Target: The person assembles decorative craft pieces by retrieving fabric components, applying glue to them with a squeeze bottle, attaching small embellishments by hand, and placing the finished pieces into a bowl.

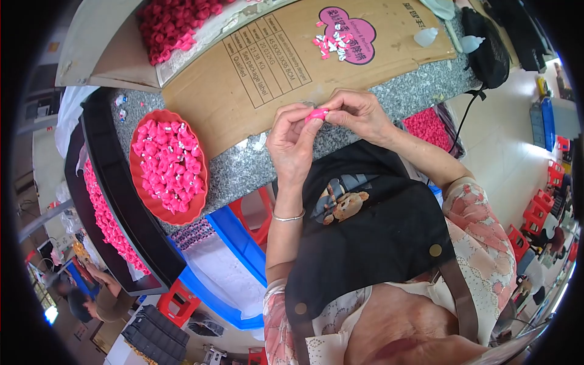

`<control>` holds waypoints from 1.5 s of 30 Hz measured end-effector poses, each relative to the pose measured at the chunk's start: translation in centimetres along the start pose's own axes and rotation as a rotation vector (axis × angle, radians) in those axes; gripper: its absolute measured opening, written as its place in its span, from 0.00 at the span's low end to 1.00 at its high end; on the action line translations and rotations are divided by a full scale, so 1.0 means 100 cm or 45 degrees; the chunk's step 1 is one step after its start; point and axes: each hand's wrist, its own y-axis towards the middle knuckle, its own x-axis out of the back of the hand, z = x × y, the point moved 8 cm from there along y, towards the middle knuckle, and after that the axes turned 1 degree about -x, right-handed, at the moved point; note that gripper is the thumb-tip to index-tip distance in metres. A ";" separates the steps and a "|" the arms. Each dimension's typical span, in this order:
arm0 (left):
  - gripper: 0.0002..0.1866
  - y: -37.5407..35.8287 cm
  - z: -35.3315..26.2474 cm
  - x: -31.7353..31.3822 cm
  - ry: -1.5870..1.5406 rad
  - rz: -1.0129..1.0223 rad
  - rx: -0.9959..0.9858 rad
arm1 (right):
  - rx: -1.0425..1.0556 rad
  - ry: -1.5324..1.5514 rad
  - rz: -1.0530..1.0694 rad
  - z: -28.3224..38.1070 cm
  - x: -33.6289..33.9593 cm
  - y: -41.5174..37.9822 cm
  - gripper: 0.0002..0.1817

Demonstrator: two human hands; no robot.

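A small glossy pink plastic piece (317, 114) is pinched between the thumb and fingers of my left hand (291, 141), which wears a bracelet at the wrist. My right hand (359, 114) meets it from the right, thumb and forefinger closed at the piece's end. Something tiny and shiny shows there, too small to name. Both hands are above the near edge of a flattened cardboard sheet (213, 91). Beyond them on the cardboard lies a small heap of pink and silvery-white bits (334, 44).
Left of my hands stands a red scalloped bowl (137, 173) full of pink pieces. More pink pieces fill a box (109, 61) at upper left, a black tray (115, 164) and a container (426, 126) below the table. A black bag (486, 55) sits at upper right.
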 end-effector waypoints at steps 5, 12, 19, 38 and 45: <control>0.10 -0.002 0.011 0.000 0.000 -0.046 -0.006 | 0.005 -0.023 -0.014 -0.006 0.006 0.001 0.06; 0.10 -0.004 0.020 0.000 0.058 -0.052 -0.006 | -0.031 0.037 -0.024 -0.024 0.011 -0.001 0.06; 0.10 -0.004 0.020 -0.002 0.070 -0.052 -0.005 | -0.009 0.062 -0.032 -0.025 0.013 -0.002 0.06; 0.08 -0.004 0.025 -0.002 -0.175 -0.092 0.037 | 0.024 -0.154 -0.128 -0.023 0.014 -0.003 0.05; 0.07 -0.006 0.024 -0.001 -0.143 -0.088 -0.003 | 0.043 -0.151 -0.096 -0.023 0.012 -0.004 0.06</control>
